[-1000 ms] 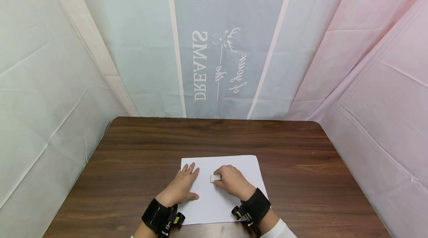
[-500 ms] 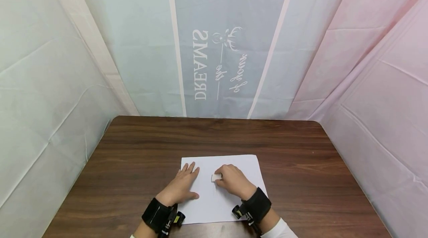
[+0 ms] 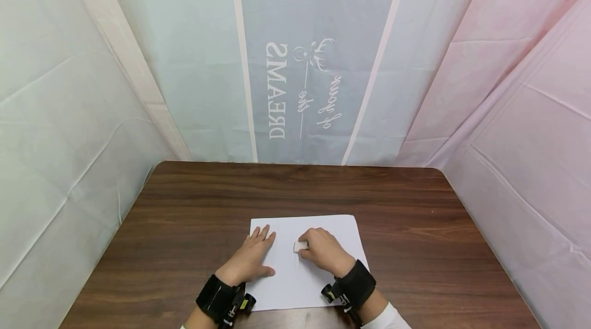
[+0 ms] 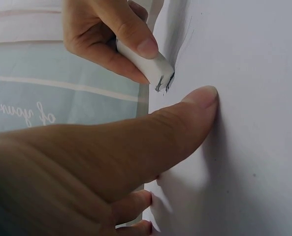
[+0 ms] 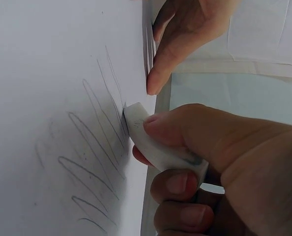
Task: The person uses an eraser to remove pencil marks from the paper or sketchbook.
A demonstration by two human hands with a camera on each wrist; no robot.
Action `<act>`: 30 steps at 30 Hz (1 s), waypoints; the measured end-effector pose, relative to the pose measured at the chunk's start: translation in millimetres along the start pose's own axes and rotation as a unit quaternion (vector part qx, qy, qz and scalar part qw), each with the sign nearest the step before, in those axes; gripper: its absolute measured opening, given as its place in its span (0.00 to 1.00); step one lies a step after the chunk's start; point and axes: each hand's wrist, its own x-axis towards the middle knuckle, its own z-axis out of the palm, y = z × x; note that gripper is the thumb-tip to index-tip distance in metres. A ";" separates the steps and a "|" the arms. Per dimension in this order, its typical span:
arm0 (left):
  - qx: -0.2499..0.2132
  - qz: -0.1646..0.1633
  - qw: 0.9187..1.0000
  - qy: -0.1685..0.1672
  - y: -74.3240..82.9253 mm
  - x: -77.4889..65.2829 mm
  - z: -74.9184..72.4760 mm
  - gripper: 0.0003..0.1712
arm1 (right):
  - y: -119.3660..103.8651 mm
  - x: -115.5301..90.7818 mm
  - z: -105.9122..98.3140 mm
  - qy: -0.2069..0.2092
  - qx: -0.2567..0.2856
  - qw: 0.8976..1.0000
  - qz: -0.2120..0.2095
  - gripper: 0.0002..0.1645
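Note:
A white eraser (image 5: 158,147) with dark smudges is pinched between the thumb and fingers of my right hand (image 3: 324,251). Its smudged end meets a sheet of white paper (image 3: 318,288). In the right wrist view, grey zigzag pencil lines (image 5: 89,172) run over the paper beside the eraser, with a blurred grey smear around them. My left hand (image 3: 248,260) rests on the left part of the sheet, fingers spread and straight. Its thumb (image 4: 185,115) lies on the paper below the eraser in the left wrist view.
The paper lies near the front of a dark wooden table (image 3: 194,206). Pale cloth curtains (image 3: 314,21) with mirrored lettering hang behind it and on both sides. Each wrist wears a black strap (image 3: 354,284) with a small camera.
The eraser and my right hand have shifted slightly to the right across the paper. My left hand has stayed in place.

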 end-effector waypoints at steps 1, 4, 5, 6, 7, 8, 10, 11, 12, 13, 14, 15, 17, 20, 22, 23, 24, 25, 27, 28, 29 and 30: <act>0.000 -0.001 1.000 0.000 -0.2 -0.1 0.4 0.51 | -0.1 -0.2 -0.2 -0.001 0.002 1.000 0.000 0.11; 0.001 -0.001 1.000 0.000 -0.4 -0.3 0.8 0.51 | 0.1 -1.1 -0.6 0.000 0.002 1.000 0.002 0.11; 0.000 0.001 1.000 0.001 -0.2 -0.4 0.6 0.51 | 0.3 -1.3 -0.6 0.001 0.002 1.000 0.002 0.11; -0.001 0.001 1.000 0.001 0.1 -0.4 0.4 0.51 | 0.5 -1.5 -0.5 0.004 0.002 1.000 0.000 0.11; -0.002 0.002 1.000 0.002 0.3 -0.4 0.2 0.51 | 0.8 -1.5 -0.5 0.005 0.002 1.000 0.000 0.11; -0.003 0.003 1.000 0.002 0.7 -0.5 -0.2 0.51 | 0.9 -1.6 -0.6 0.007 0.001 1.000 0.000 0.11; -0.004 0.004 1.000 0.003 1.2 -0.7 -0.5 0.52 | 1.6 -1.6 -0.1 0.010 0.002 1.000 -0.002 0.11; -0.005 0.005 1.000 0.004 1.6 -1.0 -0.9 0.52 | 2.0 -1.6 0.2 0.012 0.002 1.000 -0.004 0.11; -0.005 0.004 1.000 0.004 1.7 -1.1 -1.0 0.52 | 2.3 -1.5 0.1 0.011 0.002 1.000 -0.004 0.11; -0.005 0.004 1.000 0.004 1.8 -1.3 -1.0 0.52 | 2.6 -1.3 0.0 0.010 0.003 1.000 -0.003 0.11; -0.005 0.004 1.000 0.005 1.9 -1.3 -1.0 0.52 | 2.7 -1.2 -0.4 0.010 0.005 1.000 -0.004 0.11; -0.005 0.004 1.000 0.005 2.0 -1.4 -1.0 0.52 | 3.1 -1.0 -0.5 0.009 0.006 1.000 -0.004 0.11; -0.007 0.003 1.000 0.005 1.8 -1.5 -0.7 0.52 | 3.7 -1.0 -0.9 0.008 0.008 1.000 -0.006 0.10; -0.008 0.002 1.000 0.005 1.6 -1.3 0.0 0.52 | 3.7 -1.5 -2.0 0.006 0.013 1.000 -0.006 0.10; -0.009 0.003 1.000 0.005 1.9 -1.3 0.1 0.52 | 3.6 -2.0 -2.5 0.006 0.013 1.000 -0.008 0.11; -0.008 0.003 1.000 0.005 1.7 -1.1 0.5 0.51 | 3.5 -2.3 -2.6 0.006 0.013 1.000 -0.009 0.11; -0.007 0.004 1.000 0.005 1.7 -0.9 0.6 0.51 | 3.3 -2.5 -2.7 0.005 0.013 1.000 -0.007 0.11; -0.006 0.004 1.000 0.005 1.5 -0.7 0.7 0.51 | 3.3 -2.6 -2.8 0.005 0.012 1.000 -0.007 0.11; -0.006 0.004 1.000 0.006 2.1 -0.8 0.1 0.51 | 3.8 -2.6 -2.6 0.005 0.009 1.000 -0.006 0.11; -0.004 0.004 1.000 0.005 2.0 -0.9 0.2 0.51 | 3.8 -2.6 -2.6 0.004 0.007 1.000 -0.004 0.11; -0.003 0.004 1.000 0.005 1.9 -0.8 0.2 0.51 | 4.0 -2.8 -2.6 0.005 0.005 1.000 -0.004 0.11; -0.003 0.004 1.000 0.006 2.0 -1.0 0.0 0.51 | 4.2 -2.7 -2.9 0.005 0.002 1.000 -0.004 0.11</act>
